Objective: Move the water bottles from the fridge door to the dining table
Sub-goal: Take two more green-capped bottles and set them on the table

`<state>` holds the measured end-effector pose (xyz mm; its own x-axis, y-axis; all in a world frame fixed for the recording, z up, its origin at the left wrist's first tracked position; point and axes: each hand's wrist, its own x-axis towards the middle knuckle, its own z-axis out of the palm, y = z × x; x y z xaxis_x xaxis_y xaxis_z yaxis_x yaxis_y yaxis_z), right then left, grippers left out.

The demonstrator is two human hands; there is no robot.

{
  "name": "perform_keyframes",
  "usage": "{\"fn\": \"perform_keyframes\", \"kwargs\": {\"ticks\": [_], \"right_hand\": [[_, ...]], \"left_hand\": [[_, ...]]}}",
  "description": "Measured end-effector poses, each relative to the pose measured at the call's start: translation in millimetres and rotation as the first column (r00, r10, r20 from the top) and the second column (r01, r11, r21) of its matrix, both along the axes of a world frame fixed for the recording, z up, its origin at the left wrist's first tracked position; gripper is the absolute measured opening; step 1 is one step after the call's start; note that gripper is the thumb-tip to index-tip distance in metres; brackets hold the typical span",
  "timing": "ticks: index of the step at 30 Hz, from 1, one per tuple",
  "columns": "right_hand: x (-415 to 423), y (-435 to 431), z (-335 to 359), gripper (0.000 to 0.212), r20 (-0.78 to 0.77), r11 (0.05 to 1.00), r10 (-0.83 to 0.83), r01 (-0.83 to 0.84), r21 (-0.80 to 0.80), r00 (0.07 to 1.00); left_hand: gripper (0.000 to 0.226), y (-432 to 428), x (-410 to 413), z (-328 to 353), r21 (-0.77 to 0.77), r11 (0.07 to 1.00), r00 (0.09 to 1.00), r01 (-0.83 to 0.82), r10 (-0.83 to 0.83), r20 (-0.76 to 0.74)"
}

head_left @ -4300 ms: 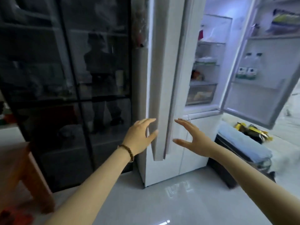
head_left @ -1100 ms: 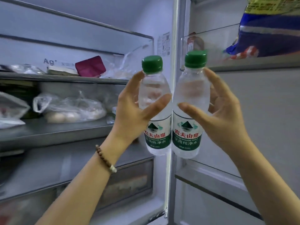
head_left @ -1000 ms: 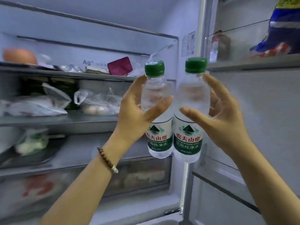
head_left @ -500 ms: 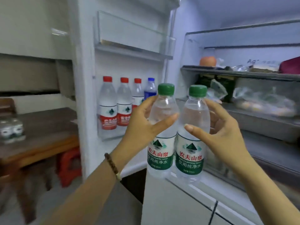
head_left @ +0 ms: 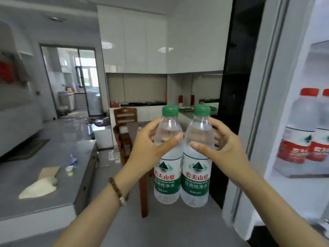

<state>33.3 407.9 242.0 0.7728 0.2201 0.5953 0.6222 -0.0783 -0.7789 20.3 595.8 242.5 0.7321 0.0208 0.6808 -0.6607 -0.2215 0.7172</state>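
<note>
Bottles, two of them with green caps and green labels, are up at chest height, side by side and touching. The left hand [head_left: 151, 148] wraps the left bottle [head_left: 167, 154] around its clear upper body, thumb across the front; the right hand [head_left: 224, 150] holds the right bottle [head_left: 196, 155] the same way. Both look full, so fairly weighty, and the thin plastic will likely dent under a squeeze and may be slick if cold. Holding just above the label seems sound. The dining table [head_left: 132, 125] shows far behind them, beside a wooden chair [head_left: 124, 115]. At right, red-capped bottles [head_left: 300, 132] stand in the fridge door [head_left: 277, 97].
</note>
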Motion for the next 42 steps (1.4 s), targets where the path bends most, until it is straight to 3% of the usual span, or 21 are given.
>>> {"fn": "perform_keyframes", "kwargs": {"ticks": [10,13,25,31,42], "right_hand": [[150.2,153.2,-42.8,0.067,-0.157,0.988,0.152,-0.154,-0.003,0.976],[207.1,174.7,-56.2,0.07,-0.182,0.985,0.167,-0.173,-0.021,0.969],[477.2,221.1,-74.8,0.07,-0.235,0.959,0.208,-0.246,-0.144,0.949],[594.5,249.1,-97.9,0.067,-0.288,0.942,0.218,-0.278,-0.188,0.932],[779.0,339.0,-174.9,0.064,-0.419,0.891,0.2,-0.343,-0.299,0.886]], "left_hand": [[0.035,151.4,123.2,-50.5,0.009,0.993,0.987,-0.12,0.121,-0.102],[0.045,172.6,176.2,-69.9,-0.025,0.987,0.978,-0.161,0.156,-0.137],[0.049,220.9,413.7,-95.6,-0.061,0.966,0.949,-0.251,0.234,-0.21],[0.042,263.8,531.4,-118.4,-0.053,0.972,0.935,-0.229,0.204,-0.289],[0.05,362.1,736.2,-207.5,0.006,0.997,0.893,-0.082,0.076,-0.444]]}}
